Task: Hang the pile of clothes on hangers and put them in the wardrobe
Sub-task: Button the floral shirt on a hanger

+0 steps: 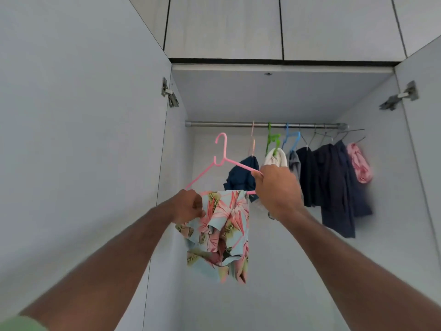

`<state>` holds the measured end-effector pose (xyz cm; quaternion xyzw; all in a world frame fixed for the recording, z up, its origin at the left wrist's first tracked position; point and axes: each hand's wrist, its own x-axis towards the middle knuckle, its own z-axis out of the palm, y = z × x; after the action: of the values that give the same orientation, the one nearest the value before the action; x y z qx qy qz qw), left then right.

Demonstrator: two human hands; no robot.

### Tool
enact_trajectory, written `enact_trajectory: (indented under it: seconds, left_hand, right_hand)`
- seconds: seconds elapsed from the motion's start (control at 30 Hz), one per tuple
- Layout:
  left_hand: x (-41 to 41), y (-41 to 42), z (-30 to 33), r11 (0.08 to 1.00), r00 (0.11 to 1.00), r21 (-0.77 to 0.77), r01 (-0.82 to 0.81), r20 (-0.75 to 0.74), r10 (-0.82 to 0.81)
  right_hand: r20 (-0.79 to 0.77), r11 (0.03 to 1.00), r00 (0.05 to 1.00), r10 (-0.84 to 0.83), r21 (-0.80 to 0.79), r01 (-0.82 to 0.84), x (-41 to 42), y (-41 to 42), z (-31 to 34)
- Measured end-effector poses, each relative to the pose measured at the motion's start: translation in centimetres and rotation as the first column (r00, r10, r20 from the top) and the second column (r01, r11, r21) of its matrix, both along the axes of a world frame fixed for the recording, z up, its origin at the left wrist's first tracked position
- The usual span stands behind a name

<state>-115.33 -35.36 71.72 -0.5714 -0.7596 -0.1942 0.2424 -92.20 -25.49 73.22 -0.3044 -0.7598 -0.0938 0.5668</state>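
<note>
A pink plastic hanger (223,154) is raised in front of the open wardrobe, its hook just below and left of the metal rail (219,124). A floral pink and light-blue garment (224,232) hangs bunched over the hanger's bottom bar. My left hand (187,206) grips the hanger's left end together with the cloth. My right hand (278,189) grips the hanger's right end.
Several garments hang on the right half of the rail: a navy piece (243,175), a white one (275,158), dark clothes (334,185) and a pink item (359,163). The rail's left part is bare. Open doors (71,139) flank the wardrobe on both sides.
</note>
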Motion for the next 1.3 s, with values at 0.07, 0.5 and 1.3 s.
enact_trajectory:
  seconds: [0.07, 0.5, 1.3]
  left_hand:
    - [-2.6, 1.6, 1.2, 1.000, 1.000, -0.015, -0.017, -0.023, 0.017]
    - [-10.4, 13.4, 8.4, 0.995, 0.990, 0.101, -0.007, -0.142, 0.022]
    - [-12.2, 17.0, 11.3, 0.984, 0.995, 0.179, 0.027, -0.098, -0.009]
  right_hand:
    - [-0.044, 1.000, 0.999, 0.015, 0.011, -0.014, -2.9, 0.8, 1.8]
    - [-0.070, 0.972, 0.992, -0.102, 0.206, 0.115, -13.4, 6.9, 12.5]
    - [-0.028, 0.950, 0.982, -0.189, 0.249, 0.190, -17.6, 12.7, 16.3]
